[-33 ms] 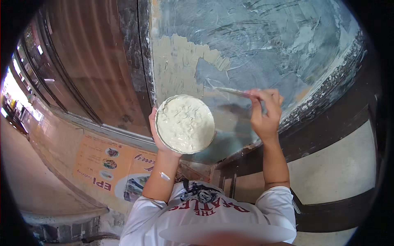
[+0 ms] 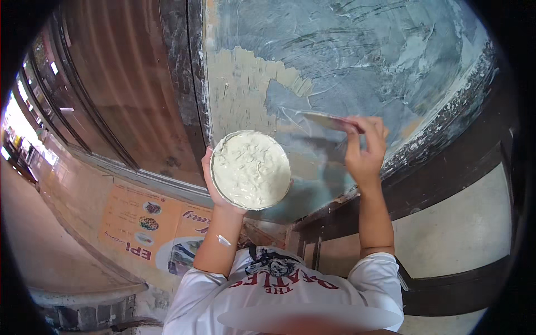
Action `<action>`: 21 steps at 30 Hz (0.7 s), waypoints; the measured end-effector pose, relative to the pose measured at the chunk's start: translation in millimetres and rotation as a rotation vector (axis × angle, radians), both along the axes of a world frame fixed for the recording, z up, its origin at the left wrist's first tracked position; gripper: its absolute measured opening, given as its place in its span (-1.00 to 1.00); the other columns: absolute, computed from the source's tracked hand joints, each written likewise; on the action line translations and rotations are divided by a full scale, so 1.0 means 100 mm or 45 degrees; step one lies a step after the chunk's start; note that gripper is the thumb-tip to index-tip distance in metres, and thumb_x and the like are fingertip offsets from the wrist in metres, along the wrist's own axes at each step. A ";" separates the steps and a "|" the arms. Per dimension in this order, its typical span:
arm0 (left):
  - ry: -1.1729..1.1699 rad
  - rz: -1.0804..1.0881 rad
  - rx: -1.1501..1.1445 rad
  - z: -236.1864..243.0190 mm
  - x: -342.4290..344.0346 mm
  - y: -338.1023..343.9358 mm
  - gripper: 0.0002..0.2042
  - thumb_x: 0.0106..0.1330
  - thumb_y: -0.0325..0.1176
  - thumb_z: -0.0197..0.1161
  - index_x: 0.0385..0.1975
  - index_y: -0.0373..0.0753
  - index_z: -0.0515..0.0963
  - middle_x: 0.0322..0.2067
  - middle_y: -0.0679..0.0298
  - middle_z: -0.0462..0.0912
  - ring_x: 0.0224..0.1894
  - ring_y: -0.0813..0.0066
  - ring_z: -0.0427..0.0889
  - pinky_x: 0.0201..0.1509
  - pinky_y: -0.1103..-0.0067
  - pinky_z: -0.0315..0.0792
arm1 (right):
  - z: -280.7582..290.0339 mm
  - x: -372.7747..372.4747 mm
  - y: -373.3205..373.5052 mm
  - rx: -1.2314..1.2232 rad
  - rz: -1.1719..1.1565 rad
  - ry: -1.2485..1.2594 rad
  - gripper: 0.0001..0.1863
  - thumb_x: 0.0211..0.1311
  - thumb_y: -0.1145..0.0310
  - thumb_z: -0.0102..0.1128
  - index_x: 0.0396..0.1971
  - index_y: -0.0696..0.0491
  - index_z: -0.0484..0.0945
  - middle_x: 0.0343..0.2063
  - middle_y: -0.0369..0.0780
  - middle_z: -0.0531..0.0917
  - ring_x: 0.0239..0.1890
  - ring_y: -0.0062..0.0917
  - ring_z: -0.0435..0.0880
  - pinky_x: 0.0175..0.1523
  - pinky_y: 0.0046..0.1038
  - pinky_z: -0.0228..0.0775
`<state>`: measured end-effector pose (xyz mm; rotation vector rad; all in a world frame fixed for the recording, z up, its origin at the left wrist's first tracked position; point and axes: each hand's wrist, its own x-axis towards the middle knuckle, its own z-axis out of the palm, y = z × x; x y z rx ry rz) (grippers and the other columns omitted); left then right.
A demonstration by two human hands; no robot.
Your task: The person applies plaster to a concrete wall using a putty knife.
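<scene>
Pinched between the thumb and the fingers of the right hand [image 2: 365,153], as seen in the head view, is a thin, flat, light-coloured scraper [image 2: 326,120], and its blade points to the left. This grip is narrow and closed on the tool. Whether the blade touches the surface behind it, I cannot tell. Left hand [image 2: 215,196] carries a round, shallow-looking tub [image 2: 254,209] with a thin rim, its thumb side against the tub's left edge; the other fingers are mostly hidden by it. Inside the tub lies a thick, cream-white paste [image 2: 251,170], with an uneven top. Tub and scraper are apart, the scraper being higher and more to the right. Behind both spreads a blue-grey, streaky flat surface [image 2: 335,44], with a beige, ragged-edged patch [image 2: 240,84] above the tub. On the left forearm sits a small white smear [image 2: 223,240]. To the left stands a reddish-brown panel [image 2: 123,72], and below it is an orange printed banner [image 2: 139,223].
</scene>
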<state>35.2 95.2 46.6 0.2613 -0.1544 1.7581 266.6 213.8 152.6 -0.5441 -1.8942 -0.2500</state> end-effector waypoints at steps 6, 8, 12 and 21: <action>0.019 -0.050 0.050 -0.10 -0.04 -0.04 -0.24 0.42 0.32 -0.11 0.36 -0.22 0.39 0.35 -0.02 0.42 0.30 -0.13 0.47 0.35 -0.10 0.34 | 0.19 0.07 0.47 -0.243 -0.128 0.090 -0.81 0.31 0.42 0.27 -0.10 -0.03 0.69 -0.25 -0.29 0.72 -0.16 -0.40 0.58 0.08 -0.33 0.16; 0.046 0.013 -0.060 -0.09 -0.03 -0.05 -0.24 0.42 0.31 -0.11 0.33 -0.24 0.43 0.30 -0.01 0.49 0.26 -0.08 0.52 0.32 -0.01 0.41 | 0.18 0.02 0.50 -0.211 -0.162 0.059 -0.80 0.31 0.42 0.30 -0.09 0.03 0.68 -0.25 -0.21 0.72 -0.18 -0.40 0.62 -0.02 -0.35 0.28; 0.080 0.046 -0.116 -0.04 -0.02 -0.07 -0.26 0.41 0.28 -0.09 0.28 -0.27 0.47 0.24 0.01 0.55 0.22 0.00 0.58 0.30 0.10 0.47 | 0.19 -0.05 0.54 -0.185 -0.367 -0.049 -0.77 0.30 0.35 0.30 -0.07 -0.01 0.69 -0.22 -0.20 0.73 -0.15 -0.38 0.62 0.06 -0.33 0.20; 0.056 0.111 -0.205 -0.11 -0.08 -0.08 -0.29 0.41 0.26 -0.04 0.26 -0.28 0.49 0.22 0.02 0.56 0.20 0.01 0.58 0.28 0.12 0.48 | 0.18 -0.06 0.60 -0.255 -0.320 -0.030 -0.73 0.31 0.33 0.28 -0.02 0.02 0.67 -0.21 -0.20 0.72 -0.13 -0.33 0.63 0.12 -0.28 0.15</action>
